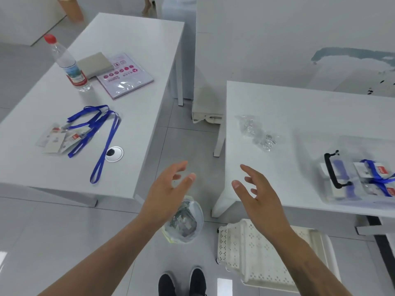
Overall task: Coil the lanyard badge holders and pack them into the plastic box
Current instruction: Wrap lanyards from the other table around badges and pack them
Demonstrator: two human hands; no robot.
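Blue lanyards (97, 129) with clear badge holders (56, 138) lie in a loose tangle on the left white table (132, 50). The clear plastic box (361, 178) with a black handle stands on the right white table (299, 107); coiled blue lanyards and badge holders sit inside it. My left hand (168, 193) and my right hand (256, 193) hover over the gap between the two tables. Both have relaxed, spread fingers and hold nothing.
A water bottle (68, 65), a grey pad (95, 64) and a pink packet (125, 75) sit at the back of the left table. Crumpled clear wrappers (256, 133) lie on the right table. On the floor are a lined bin (186, 221) and white perforated baskets (263, 251).
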